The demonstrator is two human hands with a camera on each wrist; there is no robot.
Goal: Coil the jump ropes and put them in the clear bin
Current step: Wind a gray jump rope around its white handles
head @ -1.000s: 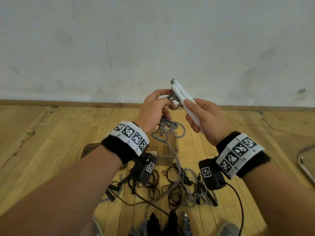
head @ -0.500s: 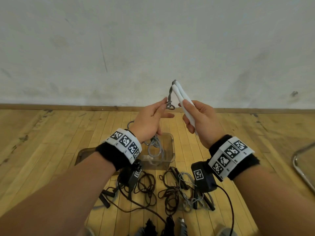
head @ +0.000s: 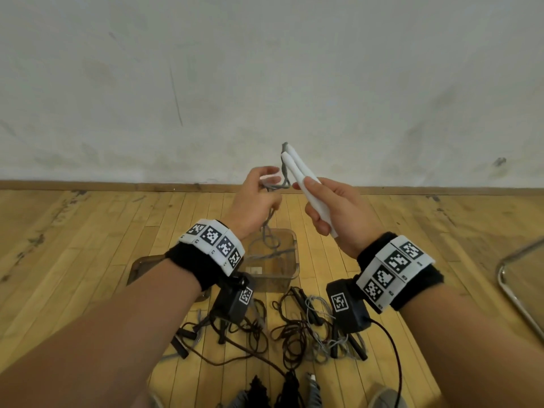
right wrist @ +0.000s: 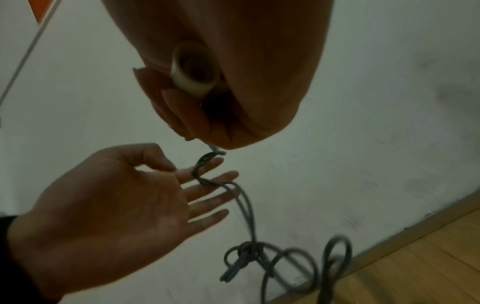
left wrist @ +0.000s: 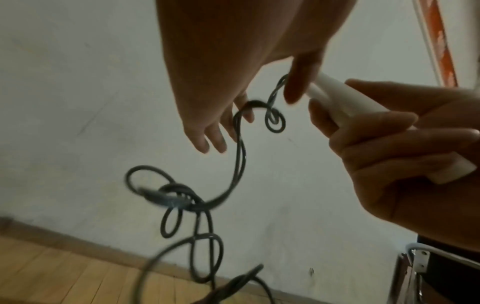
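My right hand (head: 338, 210) grips the two white handles (head: 300, 175) of a grey jump rope side by side, tips pointing up; their hollow butt end (right wrist: 193, 72) shows in the right wrist view. The grey rope (head: 269, 231) leaves the handle tips twisted, hooks over the straight fingers (right wrist: 207, 170) of my left hand (head: 256, 201), then hangs in knotted loops (left wrist: 182, 197) toward the clear bin (head: 295, 254) on the floor below. The left palm (right wrist: 116, 195) lies flat, thumb bent inward.
Several dark and grey jump ropes (head: 294, 328) lie tangled on the wood floor just in front of the bin. A brownish flat lid (head: 141, 266) lies left of it. A metal chair leg (head: 512, 290) curves at the right. The wall stands close behind.
My left hand has gone from a curled grip on the rope near the handles to straight fingers with the rope hooked over them. The hanging loops have dropped lower. The right hand keeps the handles.
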